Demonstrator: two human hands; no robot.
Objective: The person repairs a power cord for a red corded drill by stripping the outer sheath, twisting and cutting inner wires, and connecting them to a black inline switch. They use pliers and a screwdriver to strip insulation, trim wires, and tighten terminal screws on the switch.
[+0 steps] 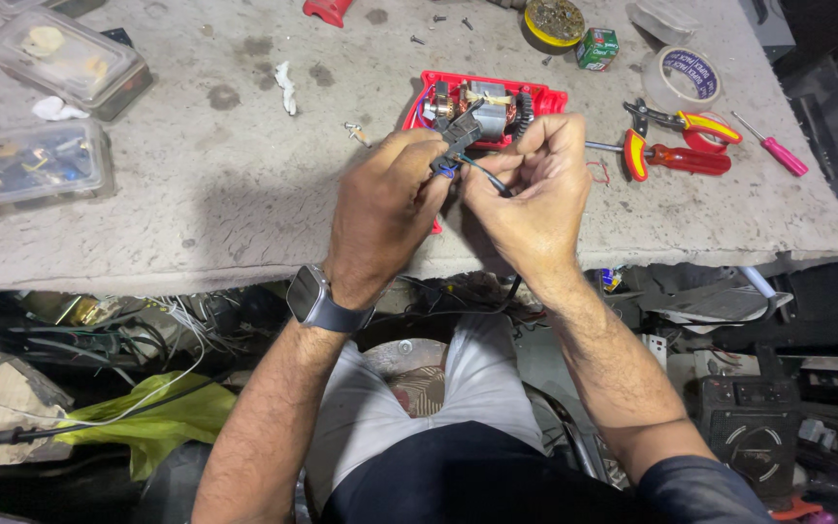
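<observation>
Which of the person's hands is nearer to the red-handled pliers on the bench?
Right. The right hand is just left of the red-handled pliers; the left hand is farther left, beyond it.

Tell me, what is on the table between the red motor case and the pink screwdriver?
In the head view, between the red motor case and the pink screwdriver lie red-and-yellow pliers and a red-handled screwdriver, on the grey table.

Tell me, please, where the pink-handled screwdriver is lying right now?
In the head view the pink-handled screwdriver lies on the workbench at the far right, just right of the red-and-yellow pliers.
</observation>
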